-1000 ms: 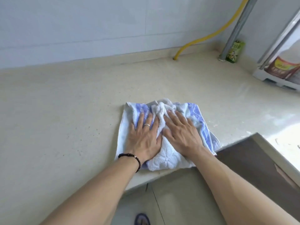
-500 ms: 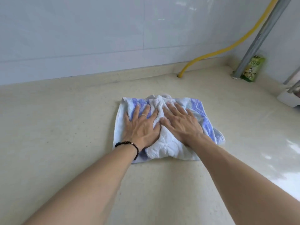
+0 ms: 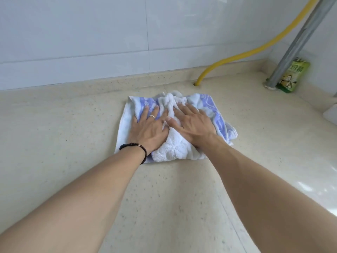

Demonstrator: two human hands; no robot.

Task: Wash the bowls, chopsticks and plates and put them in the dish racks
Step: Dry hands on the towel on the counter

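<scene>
A crumpled white and blue towel (image 3: 175, 148) lies on the beige countertop (image 3: 63, 143), near the back wall. My left hand (image 3: 147, 130) presses flat on its left half, fingers spread, with a ring and a dark bead bracelet on the wrist. My right hand (image 3: 195, 125) presses flat on the right half, fingers spread too. Neither hand grips the cloth. No bowls, chopsticks, plates or dish racks are in view.
A yellow hose (image 3: 237, 57) comes out of a hole at the back of the counter. At the back right stand a grey metal pipe (image 3: 299, 41) and a green packet (image 3: 293, 77). A white object (image 3: 331, 115) shows at the right edge.
Both hands have pushed the towel away from the counter's front edge toward the back wall. The view has shifted forward, so the dark surface at lower right is out of sight.
</scene>
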